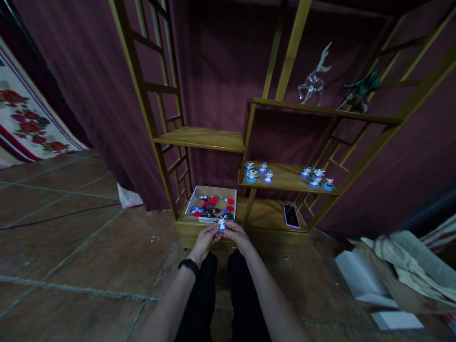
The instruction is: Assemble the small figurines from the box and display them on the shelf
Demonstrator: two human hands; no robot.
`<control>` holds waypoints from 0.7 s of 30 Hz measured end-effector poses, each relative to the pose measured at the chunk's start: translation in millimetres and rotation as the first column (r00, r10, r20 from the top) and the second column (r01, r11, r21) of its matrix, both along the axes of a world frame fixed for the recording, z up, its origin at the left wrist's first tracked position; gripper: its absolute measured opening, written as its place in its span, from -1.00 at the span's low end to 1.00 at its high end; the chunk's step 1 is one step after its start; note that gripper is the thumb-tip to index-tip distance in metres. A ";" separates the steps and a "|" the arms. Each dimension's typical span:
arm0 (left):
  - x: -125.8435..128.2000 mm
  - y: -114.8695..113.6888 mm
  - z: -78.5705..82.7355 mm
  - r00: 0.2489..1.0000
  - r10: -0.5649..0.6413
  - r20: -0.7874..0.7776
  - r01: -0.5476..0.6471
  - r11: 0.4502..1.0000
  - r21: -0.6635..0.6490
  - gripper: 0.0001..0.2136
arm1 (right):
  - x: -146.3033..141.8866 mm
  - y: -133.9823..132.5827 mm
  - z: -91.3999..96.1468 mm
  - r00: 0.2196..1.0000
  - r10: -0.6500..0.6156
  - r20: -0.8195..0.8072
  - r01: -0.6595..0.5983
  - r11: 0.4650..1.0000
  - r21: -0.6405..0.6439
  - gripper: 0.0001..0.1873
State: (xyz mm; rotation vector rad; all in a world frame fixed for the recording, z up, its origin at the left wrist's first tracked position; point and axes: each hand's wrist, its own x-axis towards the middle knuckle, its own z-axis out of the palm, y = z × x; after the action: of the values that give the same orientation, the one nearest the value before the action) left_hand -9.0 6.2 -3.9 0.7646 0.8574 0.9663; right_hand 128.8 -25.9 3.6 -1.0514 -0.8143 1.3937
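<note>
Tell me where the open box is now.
In the head view, the open box sits on the left part of the wooden bottom shelf, just beyond the left hand and right hand, which hold a small figurine.

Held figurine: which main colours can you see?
The figurine is white and bluish purple, seen in head view.

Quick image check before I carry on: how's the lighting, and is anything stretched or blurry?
Head view: dim overall, the curtain very dark behind the upper shelving; head view: wide-angle stretch, the left post leaning outward towards the top; head view: the figurine between left hand and right hand bright, but its finer details too small to read.
</note>
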 end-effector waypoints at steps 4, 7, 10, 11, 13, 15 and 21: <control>-1.6 -0.1 -0.3 0.997 -0.078 -0.017 0.079 0.997 0.027 -0.74 | 1.4 1.8 -4.5 1.000 -0.008 0.023 0.008 1.000 0.016 -0.45; -2.0 0.0 -0.5 0.995 -0.102 -0.025 0.102 0.994 0.038 -0.72 | 2.1 2.7 -5.7 1.000 -0.009 0.021 0.009 1.000 0.014 -0.45; -2.0 -0.5 0.2 0.996 -0.091 -0.023 0.092 0.995 0.043 -0.72 | 2.3 2.9 -5.6 1.000 -0.001 -0.012 0.002 1.000 0.024 -0.46; -2.0 -0.8 0.6 0.996 -0.088 -0.019 0.088 0.995 0.048 -0.72 | 2.3 2.8 -5.5 1.000 0.004 -0.023 -0.003 1.000 0.030 -0.47; -2.0 -1.4 1.5 0.997 -0.082 -0.014 0.083 0.995 0.057 -0.74 | 2.2 2.0 -5.0 0.999 0.007 -0.031 -0.006 0.999 0.044 -0.48; -2.0 -1.9 2.7 0.996 -0.087 -0.013 0.088 0.994 0.062 -0.74 | 1.9 1.1 -4.4 1.000 -0.002 -0.021 0.003 0.998 0.060 -0.52; -1.5 -3.0 6.0 0.998 -0.064 -0.012 0.064 0.998 0.018 -0.75 | 0.7 2.1 -6.3 1.000 -0.017 0.019 0.015 0.995 0.099 -0.63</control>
State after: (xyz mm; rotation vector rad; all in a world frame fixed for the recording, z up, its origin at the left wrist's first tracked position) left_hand -10.5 3.2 2.1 0.8091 0.8302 0.9147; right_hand 129.5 -23.8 -2.7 -0.9948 -0.8779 1.3180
